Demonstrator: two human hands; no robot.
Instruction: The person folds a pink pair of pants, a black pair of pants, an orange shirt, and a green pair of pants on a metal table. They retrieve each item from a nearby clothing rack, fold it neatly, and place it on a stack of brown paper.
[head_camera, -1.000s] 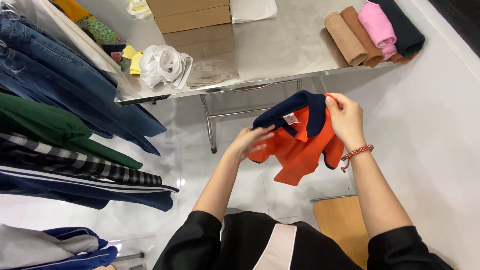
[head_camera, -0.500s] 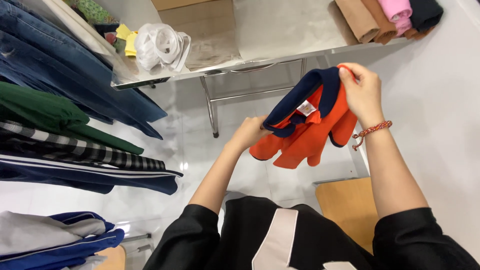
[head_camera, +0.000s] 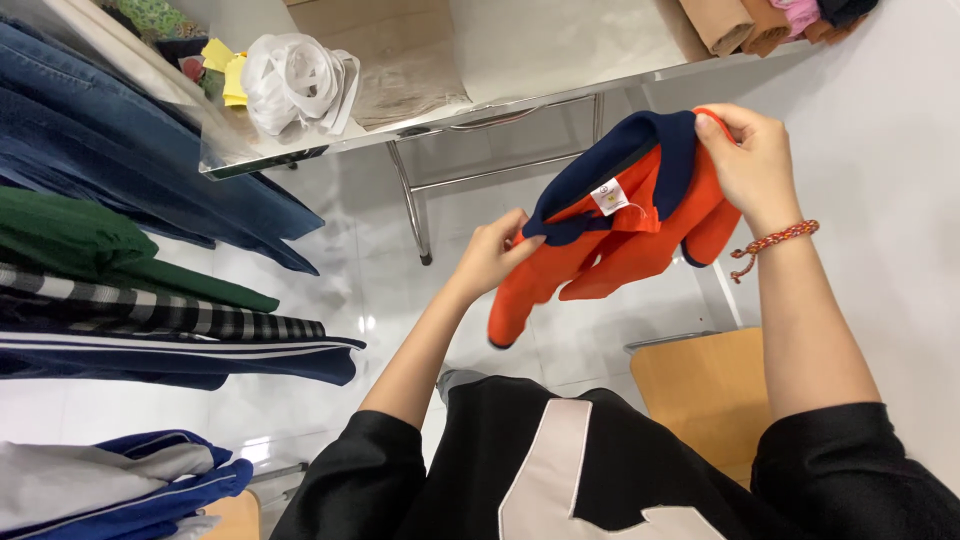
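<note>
Since 0.5 s ago you've kept the same grip; shirt sits much as before, btwn both hands, chest-high over the floor. Your left hand (head_camera: 492, 255) pinches the navy collar end of the orange polo shirt (head_camera: 620, 245); right hand (head_camera: 745, 160) pinches the other collar end, fingers closed on fabric. Looks light, soft, floppy: body hangs limp below your hands. Best hold, I'd say: collar or shoulder seams. Steel table (head_camera: 560, 60) lies beyond your hands.
</note>
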